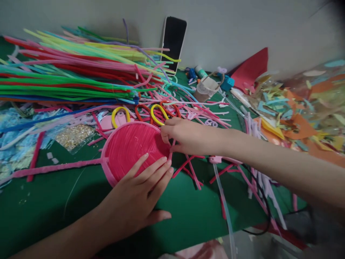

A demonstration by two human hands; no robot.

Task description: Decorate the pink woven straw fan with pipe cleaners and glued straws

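A round, hot-pink fan-shaped piece point(129, 147) made of pipe cleaners lies on the green table point(81, 219). A lighter pink edge runs around it, and a pink stem point(59, 168) reaches out to the left. My left hand point(137, 194) rests flat on its lower part, fingers stretched out and thumb apart. At its right edge, my right hand point(185, 135) is closed in a pinch on a light pink pipe cleaner point(170, 155). The fingertips partly hide where this strip meets the edge.
Bundles of coloured pipe cleaners point(67, 86) lie at the back left, near a phone point(174, 43) leaning on the wall. Behind the disc are yellow scissor handles point(159, 114), with a small basket point(206, 88) further back. A bead bag point(74, 137) lies left, paper scraps point(299, 122) right.
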